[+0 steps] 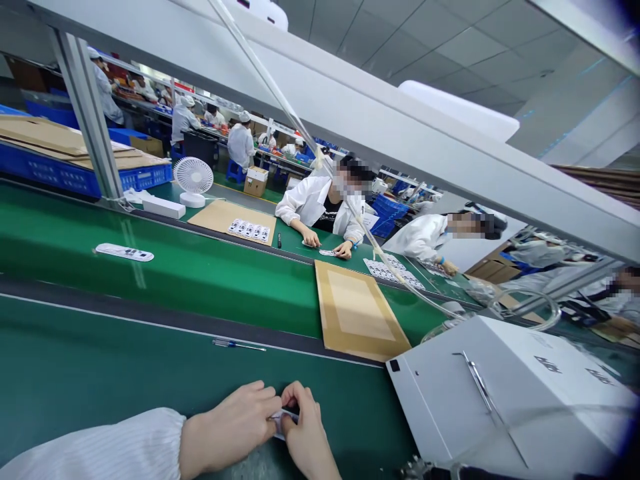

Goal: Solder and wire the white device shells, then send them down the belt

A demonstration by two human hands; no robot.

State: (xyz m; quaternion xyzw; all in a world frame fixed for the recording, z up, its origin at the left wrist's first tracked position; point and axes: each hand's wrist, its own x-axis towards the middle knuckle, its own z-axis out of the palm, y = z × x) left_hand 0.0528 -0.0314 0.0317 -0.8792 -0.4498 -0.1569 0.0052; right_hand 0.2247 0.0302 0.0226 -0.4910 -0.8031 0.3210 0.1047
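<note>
Low in the head view, my left hand (233,421) and my right hand (309,432) meet over the green bench. Between them is a small white piece (278,428), mostly covered by my fingers, so its kind does not show. The fingers of my left hand are pinched at its left side. My right thumb presses on its face while the other fingers curl behind it. A screwdriver (239,345) with a blue handle lies beyond my hands, along the bench's far edge.
Past the bench runs a green conveyor belt (210,293) bearing a white rounded strip (125,252). A cardboard sheet (360,310) leans across the belt. To my right stands a white box-shaped machine (450,393) with tweezers (477,380) on it. Co-workers sit opposite, near a white fan (193,177).
</note>
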